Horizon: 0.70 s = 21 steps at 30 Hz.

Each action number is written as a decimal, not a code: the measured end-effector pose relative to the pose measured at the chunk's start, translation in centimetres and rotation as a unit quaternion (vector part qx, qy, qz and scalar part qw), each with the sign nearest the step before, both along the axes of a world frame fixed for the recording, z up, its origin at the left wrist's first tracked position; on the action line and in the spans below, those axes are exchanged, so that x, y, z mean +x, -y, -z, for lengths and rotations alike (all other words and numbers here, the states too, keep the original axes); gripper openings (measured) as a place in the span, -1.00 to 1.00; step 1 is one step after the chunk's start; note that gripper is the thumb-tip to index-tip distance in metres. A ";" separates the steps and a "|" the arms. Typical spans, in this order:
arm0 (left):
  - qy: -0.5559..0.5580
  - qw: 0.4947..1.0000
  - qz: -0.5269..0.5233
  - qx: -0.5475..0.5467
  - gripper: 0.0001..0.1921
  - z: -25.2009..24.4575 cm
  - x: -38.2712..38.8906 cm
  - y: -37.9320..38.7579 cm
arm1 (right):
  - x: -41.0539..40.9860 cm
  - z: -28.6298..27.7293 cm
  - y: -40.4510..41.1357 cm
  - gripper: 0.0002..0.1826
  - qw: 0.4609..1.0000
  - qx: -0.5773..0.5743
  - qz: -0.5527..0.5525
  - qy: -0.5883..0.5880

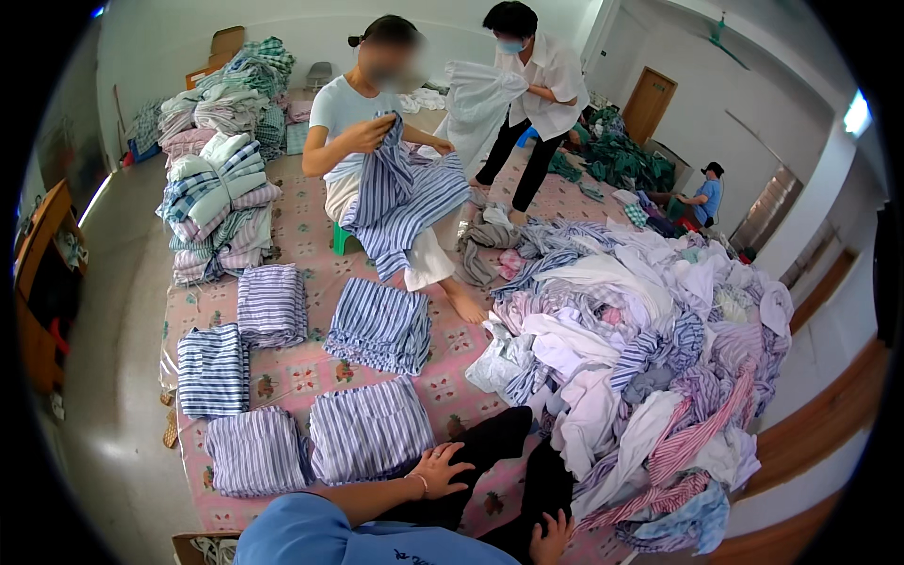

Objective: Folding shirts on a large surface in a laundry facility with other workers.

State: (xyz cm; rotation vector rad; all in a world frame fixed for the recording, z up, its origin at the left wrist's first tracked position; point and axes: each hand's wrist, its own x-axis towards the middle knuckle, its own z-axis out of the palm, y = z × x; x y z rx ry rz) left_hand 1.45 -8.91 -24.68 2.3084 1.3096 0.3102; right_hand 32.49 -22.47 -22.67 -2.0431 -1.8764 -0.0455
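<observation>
My left hand rests on my left leg in black trousers, fingers spread, with nothing in it. Just left of it lies a folded stack of purple-and-white striped garments. A similar striped stack sits farther left. My right hand lies on my right leg near the bottom edge, fingers apart and holding nothing. To its right spreads a big loose heap of clothes, white, blue-striped and pink-striped. A red-and-white striped garment trails down the near side of this heap.
A seated person holds a blue striped garment. Another person stands with a white cloth. Folded stacks lie on the pink patterned floor sheet. Tied bundles rise at the back left. A third person sits far right.
</observation>
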 end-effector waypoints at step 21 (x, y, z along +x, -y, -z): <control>0.014 0.999 0.018 -0.024 -0.48 0.3 0.6 -0.2 | -0.6 1.1 -0.7 -0.69 0.988 -0.044 0.076 -0.127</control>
